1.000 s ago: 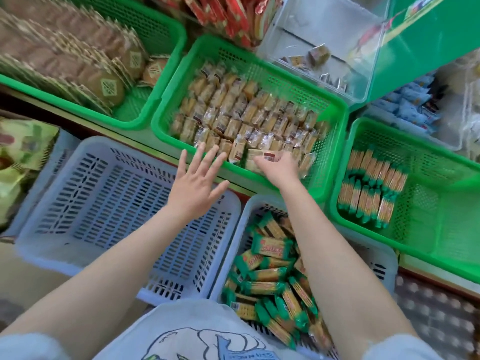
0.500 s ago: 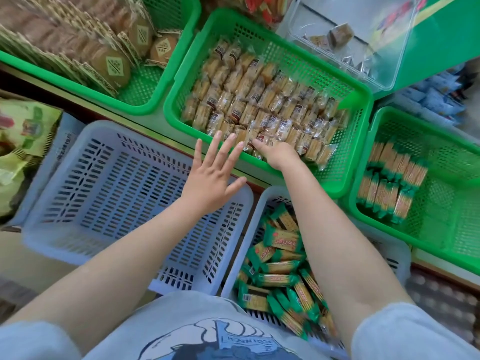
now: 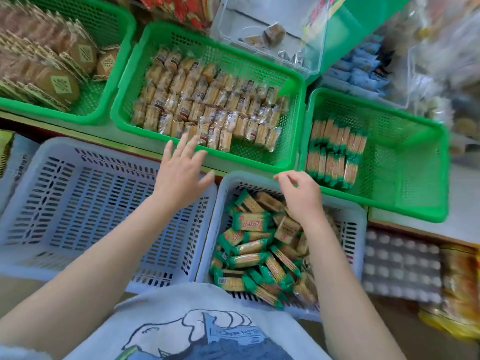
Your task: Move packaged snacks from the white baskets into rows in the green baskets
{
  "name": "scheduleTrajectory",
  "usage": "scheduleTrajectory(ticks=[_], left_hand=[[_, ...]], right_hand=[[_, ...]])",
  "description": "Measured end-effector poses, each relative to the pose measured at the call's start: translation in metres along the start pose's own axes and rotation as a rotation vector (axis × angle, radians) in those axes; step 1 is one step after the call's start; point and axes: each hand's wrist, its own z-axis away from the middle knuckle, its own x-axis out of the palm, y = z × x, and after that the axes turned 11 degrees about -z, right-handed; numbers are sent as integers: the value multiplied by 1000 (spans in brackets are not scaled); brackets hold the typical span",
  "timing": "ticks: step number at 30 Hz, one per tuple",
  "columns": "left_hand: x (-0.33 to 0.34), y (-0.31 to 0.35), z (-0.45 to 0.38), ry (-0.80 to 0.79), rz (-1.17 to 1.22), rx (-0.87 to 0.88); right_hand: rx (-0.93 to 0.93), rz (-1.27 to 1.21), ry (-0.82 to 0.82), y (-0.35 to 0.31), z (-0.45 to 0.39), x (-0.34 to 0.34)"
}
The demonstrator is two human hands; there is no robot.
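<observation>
Snacks in green-ended wrappers [image 3: 249, 258] lie heaped every which way in the right white basket [image 3: 355, 222], just under the right hand [image 3: 302, 197], whose grip is loosely curled and holds nothing. The left hand [image 3: 181, 172] hangs with its grip spread flat above the near rim of the middle green basket [image 3: 124, 81], over the far edge of the left white basket [image 3: 78, 203], touching no packet as far as can be seen. Two short rows of the same snack [image 3: 335, 152] stand in the right green basket [image 3: 428, 178]. Judging from this, a careless grab at the loose heap could pull several slippery packets at once and drop some between the baskets, and a packet set down crooked could tip the standing rows. The clear-wrapped biscuits [image 3: 207, 102] sit close to the low front wall, so a brushing sleeve or wrist might knock them. Writing on the wrappers and the shirt print is too blurred to read.
</observation>
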Motion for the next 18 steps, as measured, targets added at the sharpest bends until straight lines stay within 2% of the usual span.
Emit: scheduleTrajectory(ticks=[4, 10, 15, 18], left_hand=[[-22, 79, 17, -51, 142, 228], [13, 154, 29, -278, 39, 348], [19, 159, 42, -278, 13, 312], [15, 154, 50, -272, 29, 263]], right_hand=[[251, 47, 17, 70, 15, -51], [275, 71, -28, 133, 8, -62], [253, 75, -236, 151, -13, -19], [256, 89, -178, 156, -23, -5]])
